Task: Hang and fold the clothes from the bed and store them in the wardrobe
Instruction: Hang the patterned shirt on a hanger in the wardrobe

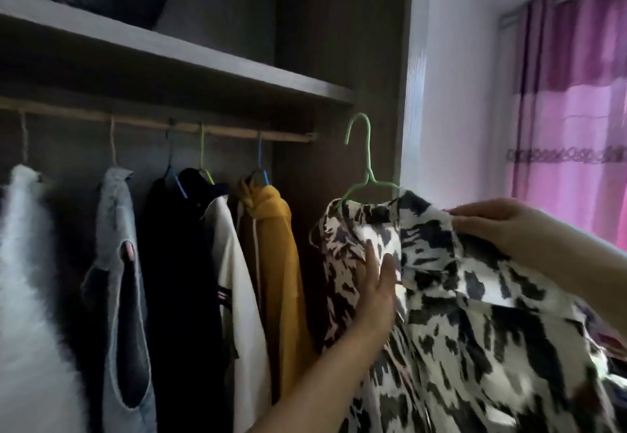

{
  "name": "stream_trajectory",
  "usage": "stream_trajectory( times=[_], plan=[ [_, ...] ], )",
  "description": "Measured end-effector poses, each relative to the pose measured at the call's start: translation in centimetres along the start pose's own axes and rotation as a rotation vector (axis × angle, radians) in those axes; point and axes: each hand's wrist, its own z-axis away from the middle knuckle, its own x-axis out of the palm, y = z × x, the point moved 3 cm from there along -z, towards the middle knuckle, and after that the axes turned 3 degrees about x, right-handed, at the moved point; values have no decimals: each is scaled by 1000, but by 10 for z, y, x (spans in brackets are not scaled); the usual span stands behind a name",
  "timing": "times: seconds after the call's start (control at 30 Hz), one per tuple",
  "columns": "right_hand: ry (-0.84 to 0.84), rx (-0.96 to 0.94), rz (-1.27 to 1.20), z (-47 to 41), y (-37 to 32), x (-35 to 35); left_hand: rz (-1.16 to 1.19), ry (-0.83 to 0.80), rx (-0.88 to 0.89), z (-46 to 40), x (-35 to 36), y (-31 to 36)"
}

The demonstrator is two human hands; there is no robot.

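shirt [458,297] on hanger [364,174], right of garments [183,246] under rail [152,124]

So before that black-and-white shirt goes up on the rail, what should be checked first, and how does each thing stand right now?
1. Shirt on its hanger: the patterned shirt sits on the green hanger, collar at the neck. Ok.
2. Hook free: the hanger's hook points up, clear of the rail. Ok.
3. Grip: the right hand holds the shoulder; the left hand lies flat on the front. Ok.
4. Space on the rail: a gap shows right of the yellow hoodie. Ok.
5. Far shoulder seated on the hanger: hidden by cloth. Cannot tell.
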Motion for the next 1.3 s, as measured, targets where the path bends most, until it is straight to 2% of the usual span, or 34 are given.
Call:
stream_trajectory(
  times=[0.1, 0.27, 0.4, 0.57, 0.7, 0.83, 0.93, 1.03, 1.2, 1.3],
  plan=[
    [39, -121, 157, -65, -28, 47, 8, 63, 57, -24, -21, 10],
    [84, -172, 318, -165, -56, 104, -17, 57, -49, -60, -70, -5],
    [116, -174, 295, -233, -68, 128, -30, 49, 21, -90, -99, -11],
    [108, -218, 240, -297, -74, 142, -13, 107, -27, -141, -119, -21],
    [33, -179, 330, -324, -59, 160, 63, 124, -100, -166, -118, -38],
    [-1, -126, 403, -324, -33, 167, 119, 114, -191, -166, -118, -48],
    [13, -161, 383, -306, -20, 164, 126, 124, -252, -154, -115, -56],
    [79, -231, 349, -275, -13, 160, 93, 162, -227, -136, -116, -59],
    [197, -316, 329, -200, 9, 162, 20, 181, -78, -89, -120, -52],
    [171, -315, 281, -140, 47, 170, 20, 197, -99, -41, -118, -57]
  ],
)
